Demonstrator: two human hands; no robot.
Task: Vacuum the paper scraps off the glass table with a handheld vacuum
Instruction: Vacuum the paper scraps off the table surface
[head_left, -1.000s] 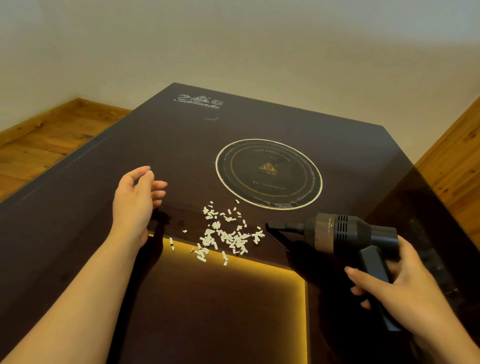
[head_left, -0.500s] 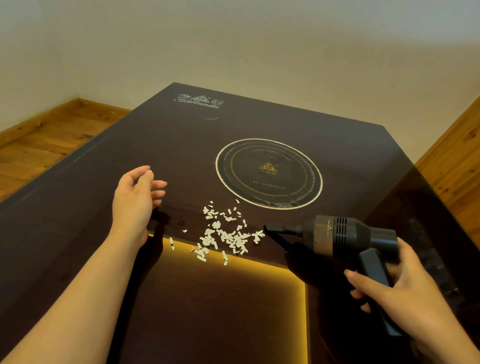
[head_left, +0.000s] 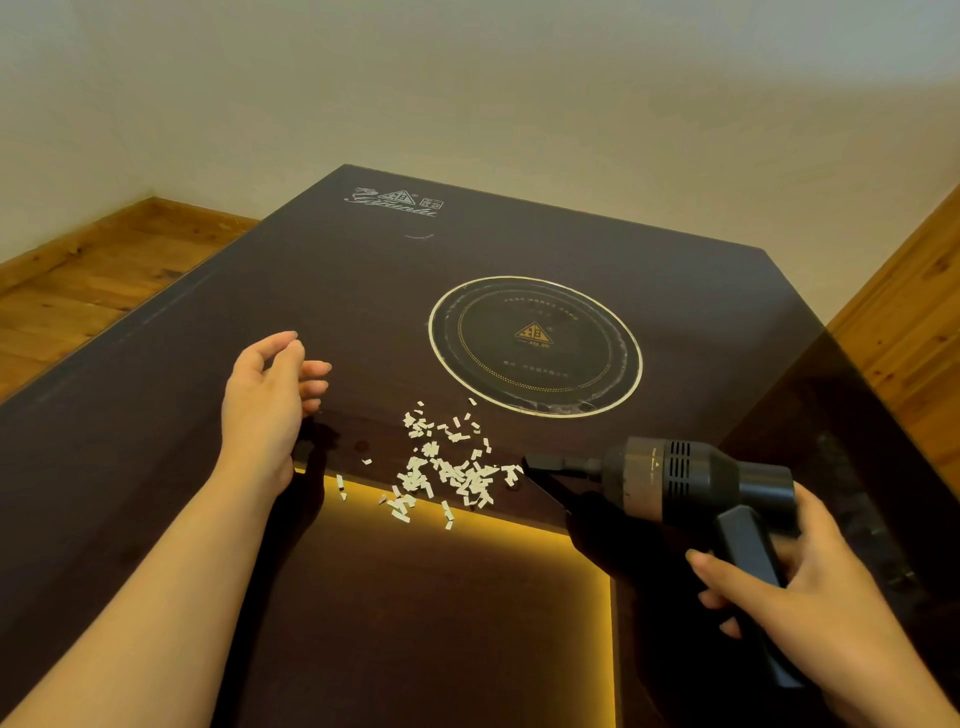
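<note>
Pale walls and strips of wooden floor (head_left: 78, 280) frame a dark glass surface (head_left: 311, 291) with a printed logo (head_left: 392, 202) at its far end and a gold-rimmed round cooking plate (head_left: 535, 347) set into it. Yellow light (head_left: 519, 519) glows from beneath the glass along the near side. White paper scraps (head_left: 447, 467) lie scattered just in front of the round plate, between the two hands. On their left, the left hand (head_left: 265, 410) rests on its edge on the glass, fingers (head_left: 311, 382) loosely curled and holding nothing. On their right, the right hand (head_left: 810, 597) grips the handle of the black handheld vacuum (head_left: 675, 483), its fingers wrapped around it. Its narrow nozzle (head_left: 556, 465) points left, the tip just beside the nearest scraps, with nothing between them. Compared with a second ago, the vacuum sits slightly lower and closer to the pile; the scraps and left hand are unchanged.
</note>
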